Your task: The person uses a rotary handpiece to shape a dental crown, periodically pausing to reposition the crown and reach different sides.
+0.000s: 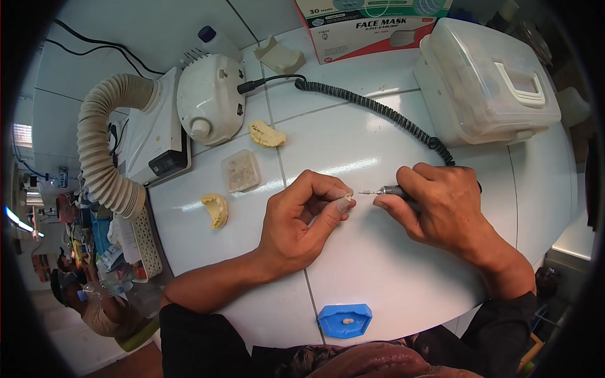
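Note:
My left hand (305,217) pinches a small, pale dental crown (348,197) between thumb and fingertips; the fingers cover most of it. Grey dust coats the thumb tip. In my right hand (441,201) is a dark rotary handpiece (394,191), its thin metal bur (368,192) pointing left at the crown. A short gap separates the bur's tip from the crown. Close to my body lies a blue tray (328,329) with a small tooth-coloured piece (347,321) in it. Left of my left hand are two yellowish dental casts (267,134), (216,211) and a clear box (241,171) of small pieces.
From the white control unit (211,97), a coiled black cord (378,108) runs to the handpiece. A ribbed hose (104,145) bends over the left side. A face mask box (372,31) and a lidded plastic case (485,88) stand behind. Another person (104,305) is at far left.

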`<action>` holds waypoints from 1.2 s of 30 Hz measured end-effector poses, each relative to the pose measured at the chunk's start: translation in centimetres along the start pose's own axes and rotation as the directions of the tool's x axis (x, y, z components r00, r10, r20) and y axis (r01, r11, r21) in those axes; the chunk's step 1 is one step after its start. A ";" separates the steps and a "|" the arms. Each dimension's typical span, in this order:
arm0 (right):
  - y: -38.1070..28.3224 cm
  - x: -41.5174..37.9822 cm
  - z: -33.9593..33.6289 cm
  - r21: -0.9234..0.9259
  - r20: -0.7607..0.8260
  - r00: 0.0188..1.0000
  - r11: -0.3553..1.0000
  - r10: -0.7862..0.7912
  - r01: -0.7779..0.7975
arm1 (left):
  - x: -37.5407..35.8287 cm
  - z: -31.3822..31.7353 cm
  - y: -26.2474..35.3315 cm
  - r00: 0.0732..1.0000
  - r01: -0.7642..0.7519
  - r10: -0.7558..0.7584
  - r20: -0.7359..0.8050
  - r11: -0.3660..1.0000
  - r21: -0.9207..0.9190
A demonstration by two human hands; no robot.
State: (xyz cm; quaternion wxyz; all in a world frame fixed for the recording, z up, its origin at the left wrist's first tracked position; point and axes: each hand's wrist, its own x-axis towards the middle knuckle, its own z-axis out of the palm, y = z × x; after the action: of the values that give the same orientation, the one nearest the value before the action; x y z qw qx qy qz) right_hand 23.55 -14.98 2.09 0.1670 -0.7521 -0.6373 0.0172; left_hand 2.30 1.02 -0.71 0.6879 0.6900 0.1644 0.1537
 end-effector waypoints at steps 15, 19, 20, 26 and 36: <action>0.0 0.0 0.5 -0.015 -0.071 0.997 0.999 0.032 -0.033 | 0.4 -0.9 2.4 0.895 -0.387 0.369 0.252 0.357 0.850; 0.0 -0.1 0.4 -0.023 -0.062 0.997 0.999 0.038 -0.040 | 0.3 -0.8 2.8 0.831 -0.441 0.499 0.248 0.316 0.840; 0.0 -0.1 0.4 -0.022 -0.056 0.998 0.999 0.038 -0.040 | 0.3 -0.8 2.5 0.850 -0.431 0.454 0.267 0.305 0.849; 0.1 0.1 0.3 -0.029 -0.051 0.998 0.999 0.029 -0.031 | 0.7 -0.8 2.1 0.844 -0.432 0.476 0.246 0.331 0.839; 0.0 0.1 0.3 -0.028 -0.044 0.999 0.999 0.030 -0.032 | 0.9 -1.4 0.1 0.997 -0.003 0.007 -0.079 0.999 0.050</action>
State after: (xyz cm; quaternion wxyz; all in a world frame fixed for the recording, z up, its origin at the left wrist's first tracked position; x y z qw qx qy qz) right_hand 23.54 -14.82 1.83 0.1696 -0.7644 -0.6220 -0.0055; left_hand 2.49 2.68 -0.58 0.6630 0.7007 0.1937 0.1785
